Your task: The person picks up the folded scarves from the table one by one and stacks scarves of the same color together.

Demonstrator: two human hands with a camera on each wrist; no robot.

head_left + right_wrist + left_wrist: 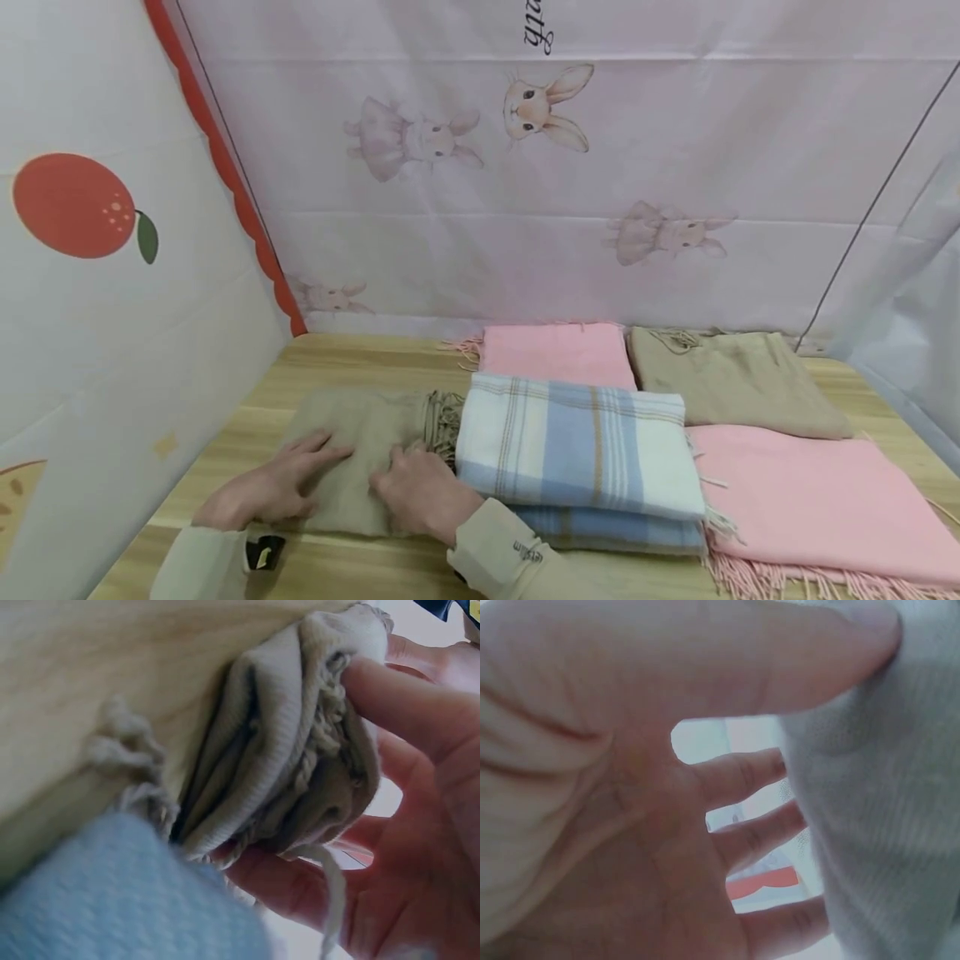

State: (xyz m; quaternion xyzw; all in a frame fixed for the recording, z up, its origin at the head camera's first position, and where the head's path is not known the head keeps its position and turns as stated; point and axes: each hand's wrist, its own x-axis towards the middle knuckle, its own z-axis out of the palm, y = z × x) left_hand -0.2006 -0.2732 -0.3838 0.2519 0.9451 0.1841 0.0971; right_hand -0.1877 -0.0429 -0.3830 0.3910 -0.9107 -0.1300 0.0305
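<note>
A folded khaki scarf lies on the left of the table, its fringe towards the blue plaid scarf. My left hand rests on its left part with fingers spread; in the left wrist view the thumb and fingertips touch the cloth. Near the fringed end, my right hand has bent fingers on the scarf. The right wrist view shows its thumb and fingers around the folded layers, with twisted fringe strands between them.
Two folded blue-and-white plaid scarves are stacked right beside the khaki one. Behind lies a folded pink scarf; another khaki scarf and a larger pink one lie further right. A rabbit-print cloth hangs behind the wooden table.
</note>
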